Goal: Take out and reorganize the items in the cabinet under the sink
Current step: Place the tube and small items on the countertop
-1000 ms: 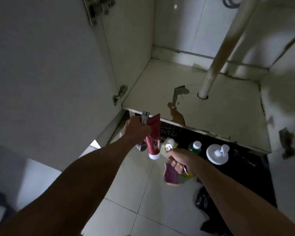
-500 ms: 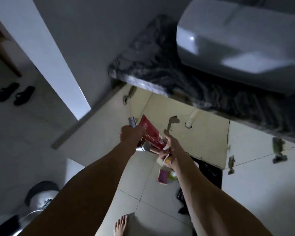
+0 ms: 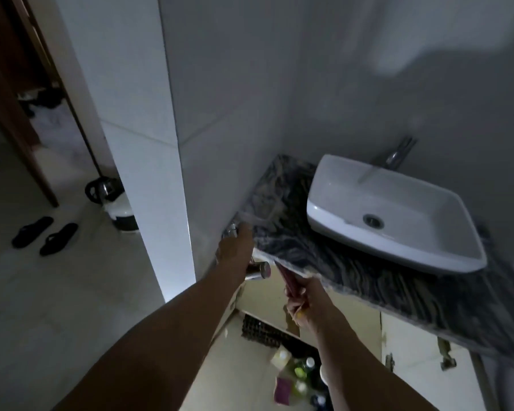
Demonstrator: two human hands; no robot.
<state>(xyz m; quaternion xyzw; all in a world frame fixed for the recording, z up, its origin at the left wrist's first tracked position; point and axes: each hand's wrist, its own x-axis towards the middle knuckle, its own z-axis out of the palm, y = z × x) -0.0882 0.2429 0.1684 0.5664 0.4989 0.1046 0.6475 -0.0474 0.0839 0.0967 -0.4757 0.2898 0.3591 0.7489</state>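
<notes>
Gripping a shiny metal fitting (image 3: 257, 269), the left hand (image 3: 235, 250) meets the dark veined stone countertop (image 3: 282, 232); the right hand (image 3: 304, 304) clutches a red tube (image 3: 288, 281)

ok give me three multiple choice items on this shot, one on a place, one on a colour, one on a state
1. Where is the left hand?
A. at the countertop's left corner
B. inside the sink
C. on the floor

2. What colour is the sink?
A. black
B. white
C. green

3. What state is the right hand in?
A. open and empty
B. flat on the wall
C. closed on a red tube

Answers: 1 A, it reaches that corner, gripping a metal fitting. 2 B, the basin is plainly white. 3 C, fingers wrap the tube.
</notes>
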